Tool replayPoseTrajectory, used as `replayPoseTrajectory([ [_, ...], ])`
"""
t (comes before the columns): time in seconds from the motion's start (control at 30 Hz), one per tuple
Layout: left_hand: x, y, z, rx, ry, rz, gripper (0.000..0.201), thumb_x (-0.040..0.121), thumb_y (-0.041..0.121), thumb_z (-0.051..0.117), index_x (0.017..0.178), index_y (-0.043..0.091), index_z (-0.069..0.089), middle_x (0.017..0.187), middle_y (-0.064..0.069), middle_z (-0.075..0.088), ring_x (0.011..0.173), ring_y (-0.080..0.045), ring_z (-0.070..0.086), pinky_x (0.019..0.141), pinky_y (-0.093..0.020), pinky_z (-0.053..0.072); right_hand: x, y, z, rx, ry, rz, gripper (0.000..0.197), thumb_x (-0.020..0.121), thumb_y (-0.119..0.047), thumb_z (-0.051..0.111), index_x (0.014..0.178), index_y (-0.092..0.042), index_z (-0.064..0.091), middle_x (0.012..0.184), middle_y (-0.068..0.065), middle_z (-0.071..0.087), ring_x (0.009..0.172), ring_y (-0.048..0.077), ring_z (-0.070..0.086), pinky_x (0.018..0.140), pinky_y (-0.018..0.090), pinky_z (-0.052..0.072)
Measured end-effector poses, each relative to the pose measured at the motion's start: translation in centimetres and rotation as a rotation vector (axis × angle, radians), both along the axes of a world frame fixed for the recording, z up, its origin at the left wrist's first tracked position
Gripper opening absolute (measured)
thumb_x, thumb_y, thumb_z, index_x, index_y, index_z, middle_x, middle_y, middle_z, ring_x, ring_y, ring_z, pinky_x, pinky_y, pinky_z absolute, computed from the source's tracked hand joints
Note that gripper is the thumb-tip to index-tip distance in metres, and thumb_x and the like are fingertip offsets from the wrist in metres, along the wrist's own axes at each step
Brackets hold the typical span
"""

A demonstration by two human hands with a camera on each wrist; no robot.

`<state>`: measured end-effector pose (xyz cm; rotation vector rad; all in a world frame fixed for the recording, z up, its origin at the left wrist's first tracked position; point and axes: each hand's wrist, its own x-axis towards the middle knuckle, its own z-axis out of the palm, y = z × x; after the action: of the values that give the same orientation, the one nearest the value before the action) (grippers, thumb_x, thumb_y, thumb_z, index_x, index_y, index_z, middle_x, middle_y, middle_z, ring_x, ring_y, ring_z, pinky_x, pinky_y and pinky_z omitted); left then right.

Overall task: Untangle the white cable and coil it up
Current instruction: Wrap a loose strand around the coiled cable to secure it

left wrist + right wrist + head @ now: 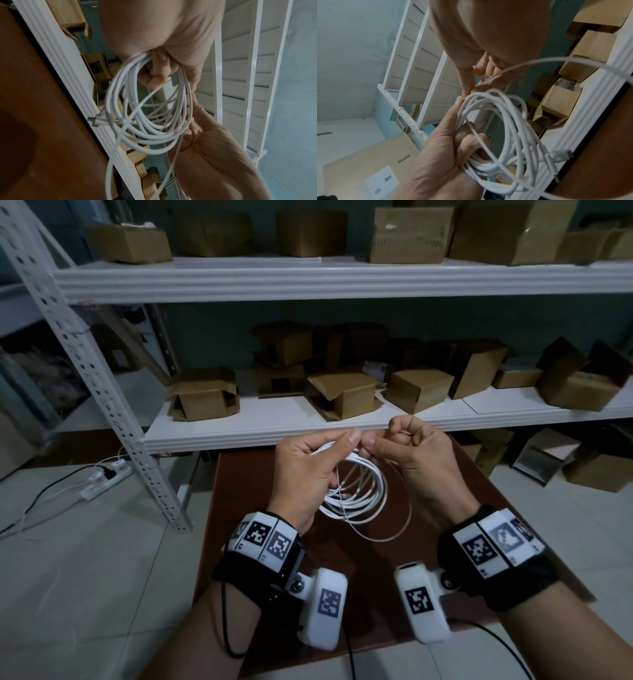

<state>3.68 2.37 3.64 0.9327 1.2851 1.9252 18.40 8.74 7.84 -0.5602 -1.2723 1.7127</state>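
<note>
Nearest to the head camera, two wrist cameras (327, 607) strapped on both forearms, above a brown table (472, 501). Held up over this table, the white cable (356, 491), already wound in several loose loops, with one bigger loop hanging lower. Left hand (305, 470) with fingers curled through the loops, thumb pressing the strands from above. Right hand (421, 460) just beside, thumb and forefinger pinching a strand at the top of the coil, other fingers curled in. One connector end (563, 155) sticking out of the bundle. Behind, white shelves (342, 278) with cardboard boxes (342, 392). On the tiled floor at left, a power strip (106, 477).
</note>
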Motion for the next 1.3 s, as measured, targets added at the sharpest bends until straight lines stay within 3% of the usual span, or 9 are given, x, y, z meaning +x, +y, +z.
replayPoseTrajectory([
  [0.17,-0.1,0.0,0.2,-0.011,0.000,0.022,0.015,0.088,0.021,0.085,0.099,0.011,0.086,0.082,-0.015,0.080,0.056,-0.028,0.052,0.055,-0.030,0.043,0.1,0.3,0.1,0.044,-0.045,0.005,0.027,0.081,0.011,0.076,0.097,-0.003,0.060,0.089,0.026,0.072,0.073,0.025,0.075,0.073,0.029,0.063],
  [0.33,-0.9,-0.1,0.4,0.015,-0.046,0.047,0.021,0.086,0.030,0.088,0.102,0.017,0.086,0.095,-0.041,0.071,0.078,-0.043,0.060,0.073,-0.056,0.047,0.2,0.6,0.9,0.065,-0.110,0.013,0.030,0.079,0.010,0.079,0.105,0.002,0.067,0.085,0.018,0.074,0.078,0.025,0.075,0.076,0.031,0.063],
  [0.63,-0.9,0.0,0.3,0.000,-0.047,0.049,0.028,0.082,0.035,0.090,0.102,0.016,0.086,0.096,-0.041,0.072,0.080,-0.043,0.060,0.074,-0.056,0.047,0.0,0.4,0.4,0.131,-0.203,-0.018,0.031,0.079,0.011,0.081,0.105,0.012,0.065,0.089,0.026,0.067,0.079,0.027,0.069,0.074,0.026,0.062],
  [0.8,-0.4,0.0,0.2,-0.006,-0.037,0.031,0.021,0.085,0.029,0.087,0.101,0.016,0.086,0.093,-0.048,0.065,0.078,-0.041,0.057,0.074,-0.053,0.045,0.2,0.6,0.4,0.162,-0.206,-0.036,0.024,0.080,0.009,0.081,0.098,0.001,0.066,0.092,0.028,0.065,0.086,0.035,0.064,0.078,0.030,0.062],
  [0.9,-0.5,0.0,0.3,-0.011,-0.002,0.012,0.019,0.086,0.029,0.087,0.101,0.017,0.087,0.091,-0.042,0.070,0.075,-0.041,0.057,0.070,-0.049,0.046,0.3,0.5,0.3,0.169,-0.182,-0.034,0.026,0.080,0.010,0.080,0.098,0.001,0.064,0.092,0.029,0.064,0.087,0.036,0.065,0.078,0.031,0.063],
  [1.03,-0.5,0.1,0.3,-0.018,0.006,-0.002,0.015,0.088,0.025,0.085,0.099,0.015,0.086,0.086,-0.021,0.080,0.070,-0.040,0.055,0.064,-0.041,0.045,0.3,0.3,0.1,0.171,-0.150,-0.049,0.029,0.081,0.012,0.079,0.103,0.003,0.063,0.094,0.033,0.070,0.087,0.037,0.070,0.081,0.036,0.064],
  [1.17,-0.3,0.0,0.3,-0.015,0.020,-0.007,0.016,0.090,0.024,0.084,0.101,0.013,0.086,0.079,-0.024,0.076,0.060,-0.032,0.050,0.058,-0.032,0.042,0.3,0.1,-0.1,0.168,-0.078,-0.058,0.030,0.078,0.008,0.080,0.098,0.000,0.060,0.098,0.033,0.074,0.087,0.035,0.075,0.088,0.043,0.063],
  [1.23,-0.3,-0.1,0.4,-0.013,0.024,-0.008,0.015,0.090,0.025,0.084,0.100,0.014,0.086,0.080,-0.021,0.077,0.059,-0.032,0.052,0.059,-0.036,0.044,0.2,0.1,-0.1,0.172,-0.058,-0.063,0.030,0.078,0.009,0.080,0.100,0.001,0.060,0.095,0.029,0.075,0.085,0.033,0.075,0.086,0.040,0.064],
  [1.3,-0.4,-0.1,0.5,-0.008,0.017,0.007,0.016,0.087,0.028,0.086,0.099,0.017,0.087,0.088,-0.030,0.077,0.066,-0.046,0.060,0.065,-0.049,0.049,-0.1,-0.1,0.0,0.197,-0.079,-0.065,0.034,0.079,0.009,0.081,0.105,0.008,0.060,0.092,0.023,0.076,0.082,0.027,0.075,0.082,0.034,0.064],
])
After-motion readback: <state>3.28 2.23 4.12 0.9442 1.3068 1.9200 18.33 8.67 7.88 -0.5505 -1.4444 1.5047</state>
